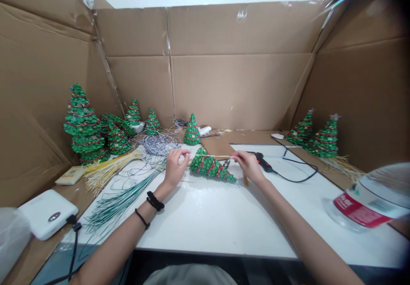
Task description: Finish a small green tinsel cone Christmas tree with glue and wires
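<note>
A thin yellow strand (213, 155) is stretched level between my two hands. My left hand (175, 165) pinches its left end, and my right hand (248, 164) pinches its right end. Just below and behind the strand, a small green tree with red garland (209, 166) lies on its side on the white board (205, 216), its tip toward the right. Beside my right hand lies a black and orange glue gun (264, 164). A wooden stick (245, 179) shows under my right hand.
Green wires (128, 202), yellow strands (112, 167) and tangled silvery wire (158, 146) lie at left. Decorated trees (83, 123) stand left, one tree (192, 130) centre back, others (325, 140) right. A white power bank (48, 213) is front left, a plastic jar (368, 199) right. Cardboard walls (240, 84) surround.
</note>
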Demonstrator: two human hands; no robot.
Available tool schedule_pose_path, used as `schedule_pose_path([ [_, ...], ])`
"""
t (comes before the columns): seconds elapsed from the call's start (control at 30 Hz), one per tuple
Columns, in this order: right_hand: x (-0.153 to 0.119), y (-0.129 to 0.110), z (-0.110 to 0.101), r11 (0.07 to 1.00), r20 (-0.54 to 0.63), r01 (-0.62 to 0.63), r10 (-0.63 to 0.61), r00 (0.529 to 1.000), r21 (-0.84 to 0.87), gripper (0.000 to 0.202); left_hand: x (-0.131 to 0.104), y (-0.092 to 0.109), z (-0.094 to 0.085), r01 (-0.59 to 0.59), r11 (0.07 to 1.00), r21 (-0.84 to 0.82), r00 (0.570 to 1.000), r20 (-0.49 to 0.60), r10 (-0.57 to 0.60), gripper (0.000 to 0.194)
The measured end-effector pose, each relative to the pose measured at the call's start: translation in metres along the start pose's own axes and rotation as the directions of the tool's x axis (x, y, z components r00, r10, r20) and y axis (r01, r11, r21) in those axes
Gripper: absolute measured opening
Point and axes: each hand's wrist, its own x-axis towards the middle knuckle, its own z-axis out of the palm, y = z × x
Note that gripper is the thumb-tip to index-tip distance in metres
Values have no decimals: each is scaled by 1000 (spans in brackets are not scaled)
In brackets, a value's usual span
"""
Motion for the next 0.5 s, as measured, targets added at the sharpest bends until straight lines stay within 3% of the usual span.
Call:
schedule_pose_path([
  [0.2,0,0,-3,995,34,40,-37,999,-93,34,0,-7,2,105,992,65,993,55,-109,14],
  [0.37,1,3,-5,979,114,91,-71,991,-182,28,8,-10,2,282,959,-14,957,68,-280,14],
  [0.5,1,2,-7,985,111,97,-81,991,-143,28,13,-16,0,328,943,-61,942,95,-322,15],
])
